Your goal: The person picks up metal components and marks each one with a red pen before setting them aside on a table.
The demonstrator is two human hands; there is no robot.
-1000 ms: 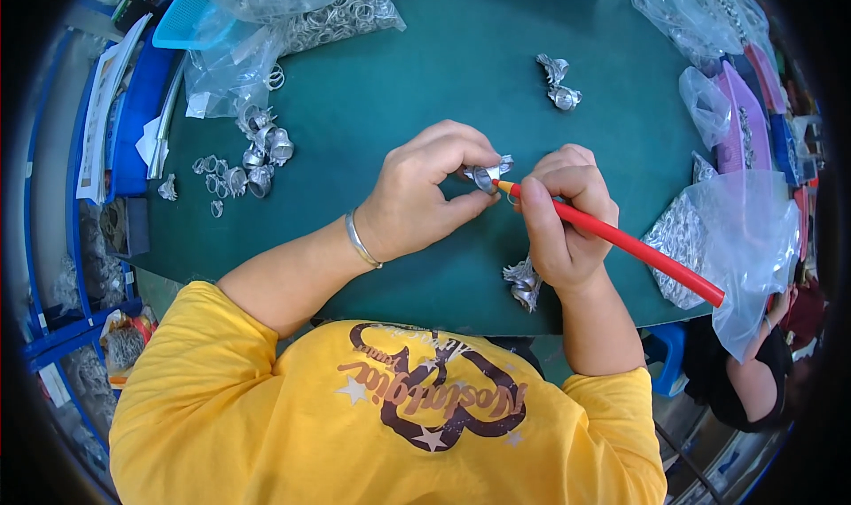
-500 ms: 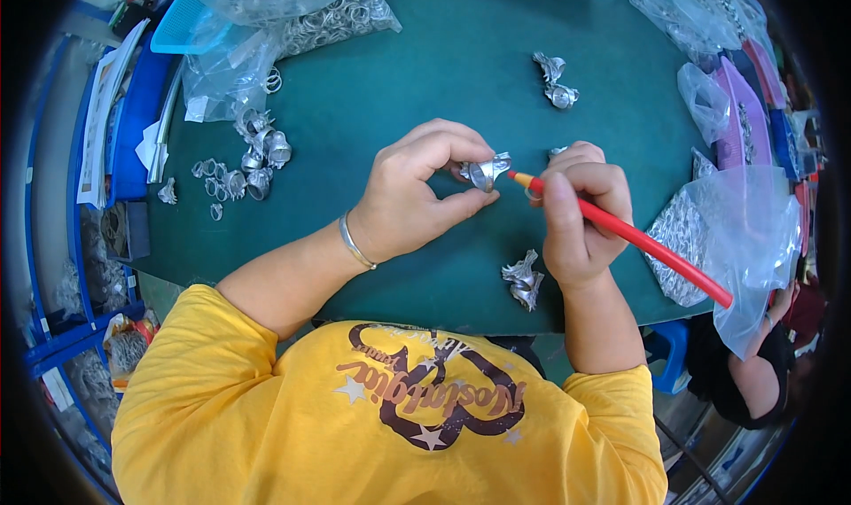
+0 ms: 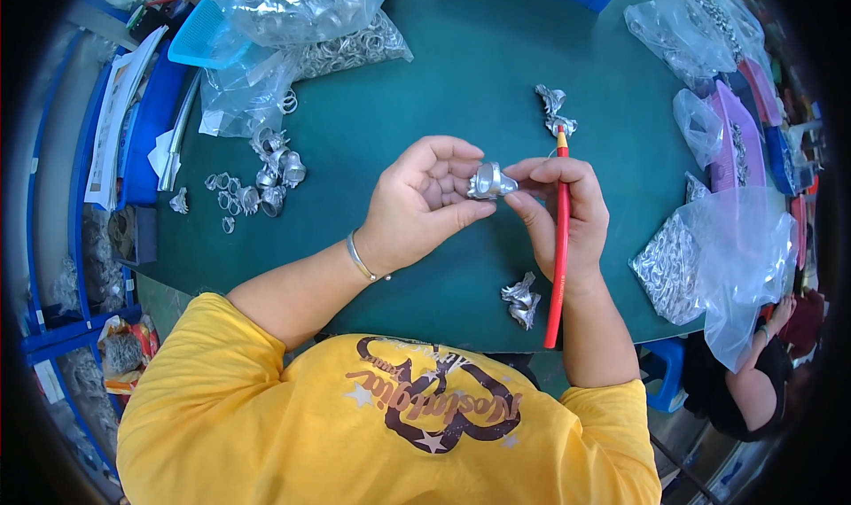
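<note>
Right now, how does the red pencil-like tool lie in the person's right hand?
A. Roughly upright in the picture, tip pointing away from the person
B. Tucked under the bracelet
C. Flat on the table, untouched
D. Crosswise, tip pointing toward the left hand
A: the right hand grips the red tool so it runs nearly straight up the picture, its tip toward the far side of the green table, while both hands pinch the small silver metal piece.

Two hands meet over a green surface (image 3: pixel 425 80).
The left hand (image 3: pixel 424 205) and right hand (image 3: pixel 560 205) pinch a small silver metal piece (image 3: pixel 489 182) between them; the right hand also clasps a red pencil (image 3: pixel 558 257), tip pointing away.
</note>
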